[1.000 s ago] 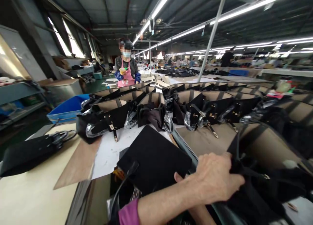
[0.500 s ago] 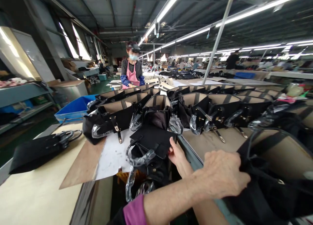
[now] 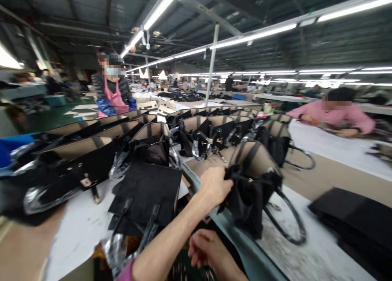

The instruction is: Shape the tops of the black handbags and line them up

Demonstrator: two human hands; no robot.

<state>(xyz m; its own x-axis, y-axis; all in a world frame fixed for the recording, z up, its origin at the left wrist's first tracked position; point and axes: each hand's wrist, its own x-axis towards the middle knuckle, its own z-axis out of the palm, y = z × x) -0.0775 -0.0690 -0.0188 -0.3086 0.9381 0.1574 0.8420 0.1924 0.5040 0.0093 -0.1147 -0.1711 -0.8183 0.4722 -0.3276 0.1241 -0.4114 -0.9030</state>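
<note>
Black handbag [image 3: 255, 199] stands upright near the table [image 3: 309, 260] edge, tan lining showing. My left hand [image 3: 214, 187] is clenched on its near top rim. My right hand [image 3: 203, 248] sits lower with its fingers curled; I cannot tell whether it grips anything. A flat black bag [image 3: 147, 191] lies just left.

High above the left hand [image 3: 214, 187], a dark roof [image 3: 92, 7] of sheet metal and steel beams carries long rows of lit tube lamps [image 3: 254, 34] running away into the hall, and a grey post [image 3: 211, 65] rises towards them beyond the hand. To the right of the hand and beyond it, pale-topped tables [image 3: 324, 179] stretch in rows to the far end. Far to its left are a green floor [image 3: 52, 118], a blue bin [image 3: 12, 146] and a bright window [image 3: 6, 60].
</note>
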